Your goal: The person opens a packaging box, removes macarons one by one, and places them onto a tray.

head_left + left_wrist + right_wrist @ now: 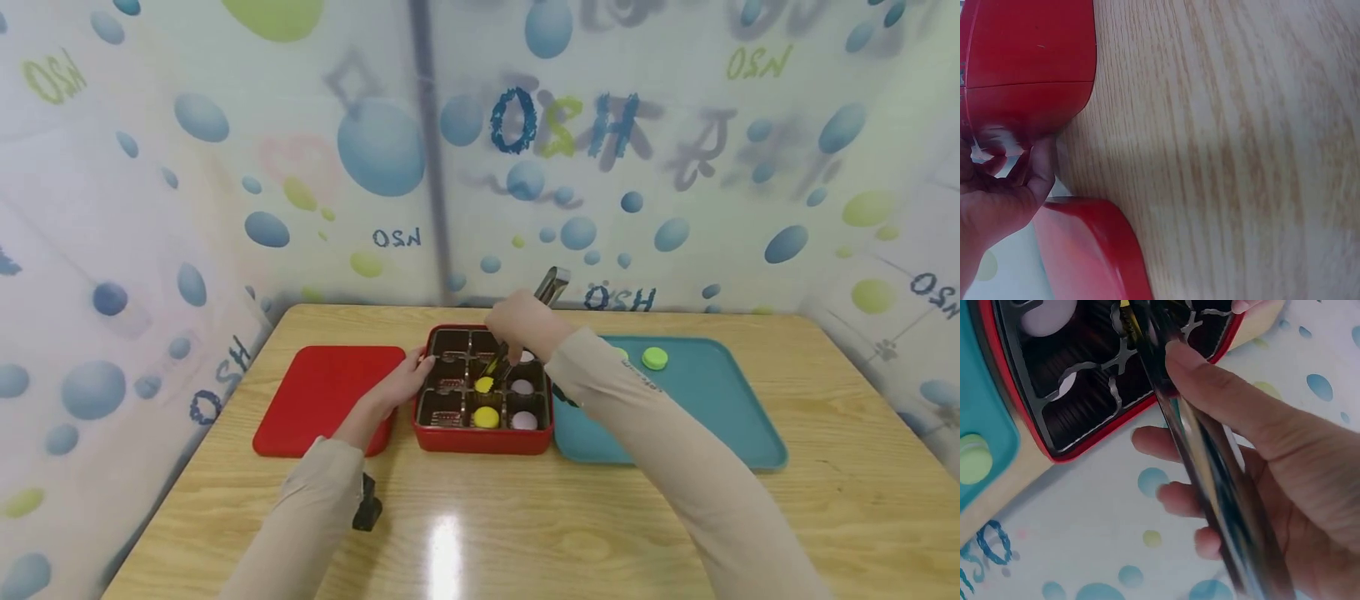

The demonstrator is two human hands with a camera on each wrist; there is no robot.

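In the head view, a red box [483, 442] with a black divided insert stands mid-table. My left hand [397, 383] holds its left side, fingers bent against the wall in the left wrist view. My right hand [1260, 444] grips metal tongs [1210, 481], which slant down into the box. At the tong tips, in the middle compartment, is a yellow macaron [484, 384]; whether the tips pinch it is unclear. Another yellow macaron [486, 417] lies in the compartment in front. Pale purple macarons [524, 420] sit in the right column, the rearmost partly hidden by my right hand.
A red lid [330, 400] lies left of the box. On the right, a blue tray [705, 417] holds a green macaron [655, 358] and another one partly behind my right sleeve. A patterned curtain [480, 208] hangs behind the wooden table [525, 533].
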